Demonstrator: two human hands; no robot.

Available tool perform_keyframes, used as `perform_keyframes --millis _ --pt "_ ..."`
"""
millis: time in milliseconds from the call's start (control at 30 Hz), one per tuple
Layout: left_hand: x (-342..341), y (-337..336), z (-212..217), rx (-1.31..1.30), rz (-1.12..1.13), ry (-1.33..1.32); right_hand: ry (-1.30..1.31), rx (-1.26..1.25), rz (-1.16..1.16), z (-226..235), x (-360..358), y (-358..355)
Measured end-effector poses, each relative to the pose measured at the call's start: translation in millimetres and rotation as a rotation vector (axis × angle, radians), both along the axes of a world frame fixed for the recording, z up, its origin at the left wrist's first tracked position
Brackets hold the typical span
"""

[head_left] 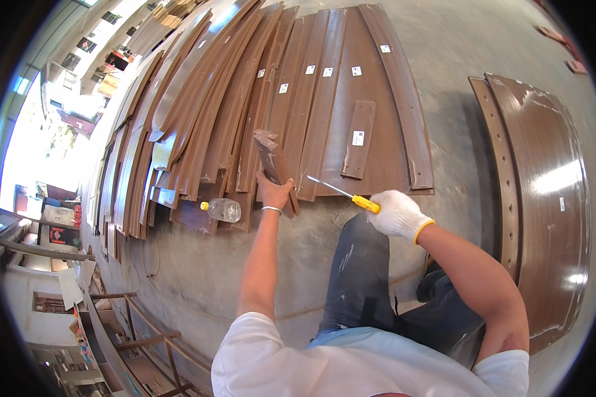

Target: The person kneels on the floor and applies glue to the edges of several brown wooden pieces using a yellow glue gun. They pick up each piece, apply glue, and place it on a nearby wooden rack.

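My bare left hand [275, 192] is closed round a short brown wooden piece [269, 156], tilted up over the near ends of the boards. On my right hand [398, 215] is a white knitted glove with a yellow cuff. Its fingers wrap the yellow handle of a screwdriver [364, 203], whose metal shaft points left toward the brown piece without touching it. Long brown varnished boards [304, 99] lie side by side beyond my hands, several with small white labels. A short labelled board [359, 142] rests on a wide panel.
Left of my left hand, a clear plastic bottle with a yellow cap [224, 210] lies on its side. Large glossy brown panels [543, 198] stand at the right, beside a strip with holes [503, 172]. A metal frame [149, 324] is at the lower left. Concrete floor [198, 278] runs between.
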State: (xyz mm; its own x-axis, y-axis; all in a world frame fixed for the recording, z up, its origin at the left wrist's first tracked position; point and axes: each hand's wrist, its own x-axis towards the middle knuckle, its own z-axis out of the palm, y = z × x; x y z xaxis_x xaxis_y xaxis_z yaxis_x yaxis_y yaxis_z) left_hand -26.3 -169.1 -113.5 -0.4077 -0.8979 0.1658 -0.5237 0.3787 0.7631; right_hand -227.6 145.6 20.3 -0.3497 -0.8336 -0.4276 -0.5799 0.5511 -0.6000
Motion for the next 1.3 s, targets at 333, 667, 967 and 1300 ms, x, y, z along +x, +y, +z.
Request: perform_keyframes --millis 333,667,967,1300 --pt "1 20 19 -0.330 0.147 -0.623 -0.055 0.169 -0.010 6 -7 -19" --pt "-1 28 20 -0.773 0.077 -1.019 -0.017 0.231 0.014 -6 -6 -25" --pt "8 5 18 -0.983 -0.032 -1.185 0.073 0.216 -0.149 -26 -6 -38" --pt "0 20 -5 -1.109 -0.187 -1.142 0.082 0.010 0.410 14 67 -59"
